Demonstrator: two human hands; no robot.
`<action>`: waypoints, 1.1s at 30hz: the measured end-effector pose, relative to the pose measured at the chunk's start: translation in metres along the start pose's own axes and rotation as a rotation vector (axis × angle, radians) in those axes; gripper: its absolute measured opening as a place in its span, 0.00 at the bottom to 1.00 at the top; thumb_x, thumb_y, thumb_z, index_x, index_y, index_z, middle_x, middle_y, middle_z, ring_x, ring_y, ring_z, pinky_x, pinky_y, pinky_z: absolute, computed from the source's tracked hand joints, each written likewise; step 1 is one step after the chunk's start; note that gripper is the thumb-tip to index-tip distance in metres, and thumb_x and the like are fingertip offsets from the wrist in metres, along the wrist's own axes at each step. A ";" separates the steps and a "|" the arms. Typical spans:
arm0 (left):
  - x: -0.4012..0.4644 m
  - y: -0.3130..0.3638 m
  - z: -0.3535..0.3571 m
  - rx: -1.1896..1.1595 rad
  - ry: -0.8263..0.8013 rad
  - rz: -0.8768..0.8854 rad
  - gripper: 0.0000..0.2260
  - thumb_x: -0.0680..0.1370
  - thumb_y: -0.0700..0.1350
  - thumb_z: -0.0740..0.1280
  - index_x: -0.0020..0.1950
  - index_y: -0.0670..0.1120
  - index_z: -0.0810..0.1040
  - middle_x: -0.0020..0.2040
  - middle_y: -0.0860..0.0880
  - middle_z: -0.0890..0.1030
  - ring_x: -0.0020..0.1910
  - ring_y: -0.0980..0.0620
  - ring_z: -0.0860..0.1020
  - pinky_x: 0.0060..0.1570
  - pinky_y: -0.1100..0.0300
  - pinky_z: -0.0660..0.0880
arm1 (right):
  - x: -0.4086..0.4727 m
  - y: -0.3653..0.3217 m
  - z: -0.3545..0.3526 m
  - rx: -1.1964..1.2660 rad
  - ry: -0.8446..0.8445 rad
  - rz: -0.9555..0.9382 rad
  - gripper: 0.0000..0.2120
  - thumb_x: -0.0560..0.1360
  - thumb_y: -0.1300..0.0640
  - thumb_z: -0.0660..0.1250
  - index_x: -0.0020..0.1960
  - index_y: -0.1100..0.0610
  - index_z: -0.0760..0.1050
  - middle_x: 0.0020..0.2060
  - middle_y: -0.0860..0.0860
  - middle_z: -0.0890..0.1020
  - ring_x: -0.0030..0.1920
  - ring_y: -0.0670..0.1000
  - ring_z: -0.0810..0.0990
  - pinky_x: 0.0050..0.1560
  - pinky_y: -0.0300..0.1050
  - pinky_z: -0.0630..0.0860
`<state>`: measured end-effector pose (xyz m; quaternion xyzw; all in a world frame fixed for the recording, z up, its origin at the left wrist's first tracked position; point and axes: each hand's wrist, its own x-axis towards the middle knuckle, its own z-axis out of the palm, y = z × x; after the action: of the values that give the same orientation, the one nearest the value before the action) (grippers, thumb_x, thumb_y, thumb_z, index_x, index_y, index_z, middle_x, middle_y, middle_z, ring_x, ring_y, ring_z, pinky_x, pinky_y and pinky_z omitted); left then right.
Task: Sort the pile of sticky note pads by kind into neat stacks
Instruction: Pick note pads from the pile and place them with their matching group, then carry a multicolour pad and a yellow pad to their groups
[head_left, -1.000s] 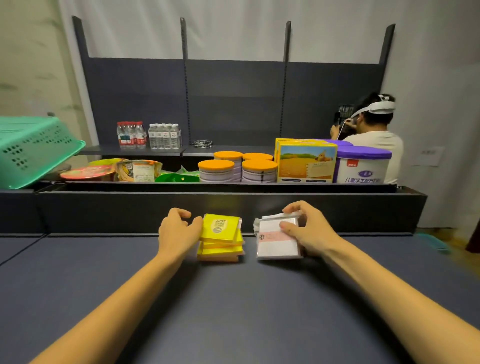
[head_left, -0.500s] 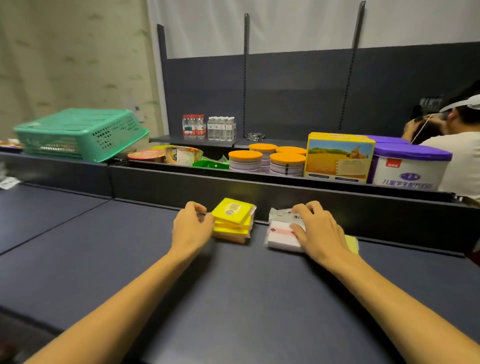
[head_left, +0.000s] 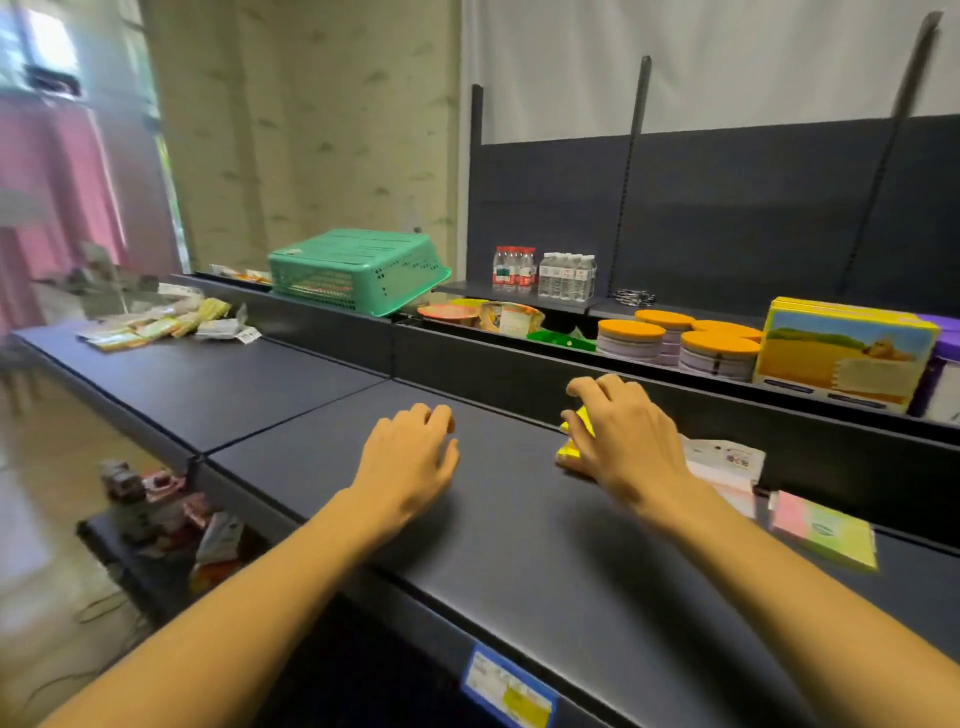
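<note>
Head view: right hand covers yellow pads.

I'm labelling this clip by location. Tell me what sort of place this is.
Probably a shop or mock shop: dark retail shelving, stocked orange-lidded tins and bottled water, and a price label on the shelf edge.

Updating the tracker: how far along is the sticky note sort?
Done: white pads lie grouped by the back ledge, a pastel pad apart beside them. In hand: right hand rests on the yellow stack; left hand holds nothing. Left: loose pile at the shelf's far left, unsorted.
</note>
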<state>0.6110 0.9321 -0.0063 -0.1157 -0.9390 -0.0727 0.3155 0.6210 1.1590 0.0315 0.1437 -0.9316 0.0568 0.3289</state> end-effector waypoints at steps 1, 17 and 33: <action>-0.007 -0.016 -0.006 0.026 -0.003 -0.004 0.11 0.80 0.51 0.58 0.57 0.47 0.72 0.53 0.47 0.77 0.49 0.45 0.76 0.45 0.55 0.66 | 0.006 -0.018 0.006 0.008 -0.001 -0.018 0.14 0.79 0.50 0.59 0.63 0.53 0.70 0.56 0.53 0.76 0.53 0.56 0.75 0.47 0.51 0.77; -0.153 -0.373 -0.109 0.245 -0.060 -0.287 0.09 0.78 0.49 0.60 0.52 0.45 0.74 0.48 0.45 0.78 0.49 0.42 0.78 0.47 0.51 0.71 | 0.091 -0.383 0.120 0.144 -0.093 -0.226 0.16 0.81 0.52 0.57 0.66 0.54 0.67 0.59 0.54 0.75 0.56 0.59 0.74 0.44 0.49 0.72; -0.101 -0.575 -0.063 0.164 -0.072 -0.271 0.07 0.80 0.50 0.57 0.52 0.50 0.72 0.48 0.51 0.77 0.48 0.49 0.76 0.46 0.56 0.67 | 0.214 -0.517 0.243 0.217 -0.133 -0.184 0.11 0.81 0.51 0.56 0.60 0.54 0.69 0.54 0.53 0.77 0.51 0.57 0.75 0.44 0.51 0.77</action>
<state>0.5742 0.3482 -0.0541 0.0358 -0.9595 -0.0338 0.2774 0.4750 0.5689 -0.0173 0.2667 -0.9226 0.1170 0.2529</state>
